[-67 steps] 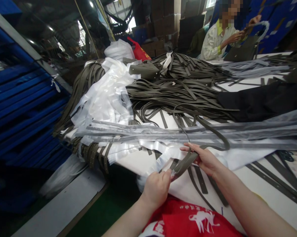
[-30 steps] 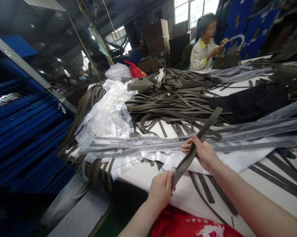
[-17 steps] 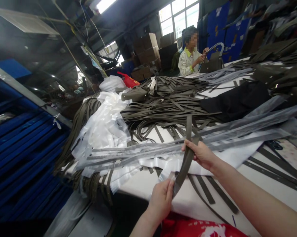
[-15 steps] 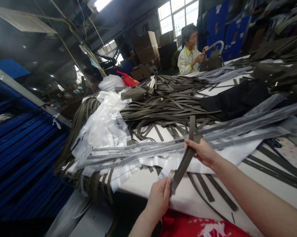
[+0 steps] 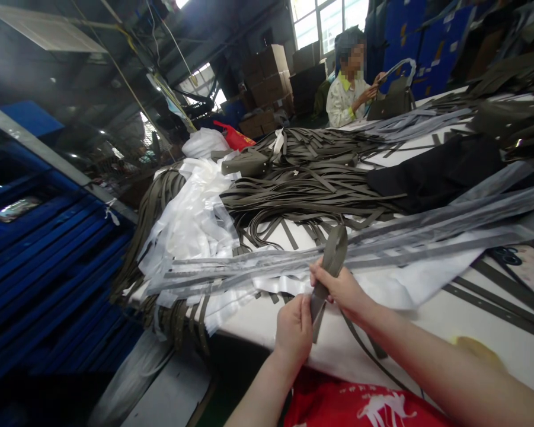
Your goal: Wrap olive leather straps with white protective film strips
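Observation:
Both my hands hold one olive-green strap [image 5: 333,255] just above the white table [image 5: 484,332]. My left hand [image 5: 293,329] pinches its lower end near the table's front edge. My right hand [image 5: 340,287] grips it a little higher, and the strap bends over into a loop above my fingers. Behind my hands lie long clear plastic sleeves [image 5: 382,246] with straps inside. A big heap of the same olive straps [image 5: 302,190] covers the middle of the table.
Crumpled white plastic [image 5: 191,219] is piled at the left, with straps hanging over the table's edge [image 5: 169,314]. A black cloth [image 5: 435,172] lies at the right. Blue racks [image 5: 40,261] stand on the left. At the far end another person [image 5: 351,89] handles a bag.
My right hand has slid down the strap toward my left hand, so the hands are now close together. The strap's upright free end has folded over into a loop.

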Available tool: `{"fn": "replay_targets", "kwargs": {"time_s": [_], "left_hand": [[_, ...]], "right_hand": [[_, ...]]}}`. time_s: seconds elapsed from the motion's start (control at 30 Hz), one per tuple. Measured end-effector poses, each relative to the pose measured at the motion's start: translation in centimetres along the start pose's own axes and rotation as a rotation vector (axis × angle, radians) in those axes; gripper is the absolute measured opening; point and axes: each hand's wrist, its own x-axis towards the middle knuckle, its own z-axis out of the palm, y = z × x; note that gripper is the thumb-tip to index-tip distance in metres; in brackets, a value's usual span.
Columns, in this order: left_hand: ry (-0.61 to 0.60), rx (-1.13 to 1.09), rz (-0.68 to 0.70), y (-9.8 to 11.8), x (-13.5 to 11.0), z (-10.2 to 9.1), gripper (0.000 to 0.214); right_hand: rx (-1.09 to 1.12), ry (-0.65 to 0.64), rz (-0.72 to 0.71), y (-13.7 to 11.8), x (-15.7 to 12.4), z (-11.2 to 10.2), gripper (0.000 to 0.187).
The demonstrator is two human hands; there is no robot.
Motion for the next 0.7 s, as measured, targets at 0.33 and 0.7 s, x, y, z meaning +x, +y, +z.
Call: {"fn": "replay_targets", "kwargs": {"time_s": [0.33,0.7], "left_hand": [[-0.220,-0.152,-0.153,-1.0,-1.7,-1.0,0.053],[0.000,-0.054,-0.005,1.7,1.3,0.4,0.050]], "right_hand": [[-0.001,0.094,-0.037,-1.8,2.5,-2.9,0.061],[-0.089,0.055,-0.158,0.2,0.6,-0.6,0.055]]}}
